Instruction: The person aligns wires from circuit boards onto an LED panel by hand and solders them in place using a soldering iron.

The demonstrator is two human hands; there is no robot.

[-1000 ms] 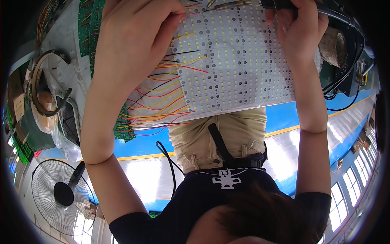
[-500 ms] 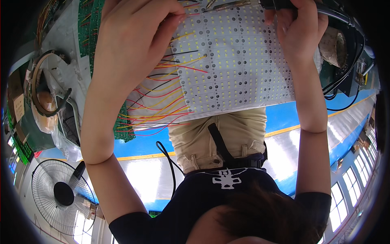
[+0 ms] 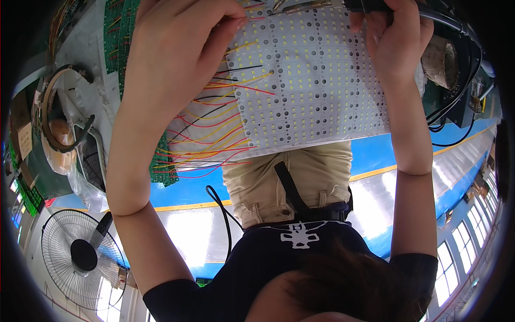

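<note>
At the top of the head view, my right hand (image 3: 398,48) is closed round the black handle of a soldering iron (image 3: 314,6). Its metal barrel points left across the white LED panel (image 3: 300,91), which carries rows of small yellowish LEDs and dark holes. My left hand (image 3: 177,59) is over the panel's left edge, thumb and fingers pinched together by a short red wire (image 3: 256,18) near the iron's tip. Whether the fingertips grip that wire is hidden. A thin metal piece, too cut off to name, shows beside the tip. Red, yellow and black wires (image 3: 214,126) fan out along the panel's left side.
Green circuit boards (image 3: 163,170) lie under the wires and along the left. A brown ring (image 3: 51,126) and clear plastic bag (image 3: 88,190) are farther left. A standing fan (image 3: 84,255) is lower left. A rough brown tube (image 3: 440,63) and black cables (image 3: 448,110) are right.
The iron's barrel and the panel have shifted very slightly. Both hands keep almost the same place and grip.
</note>
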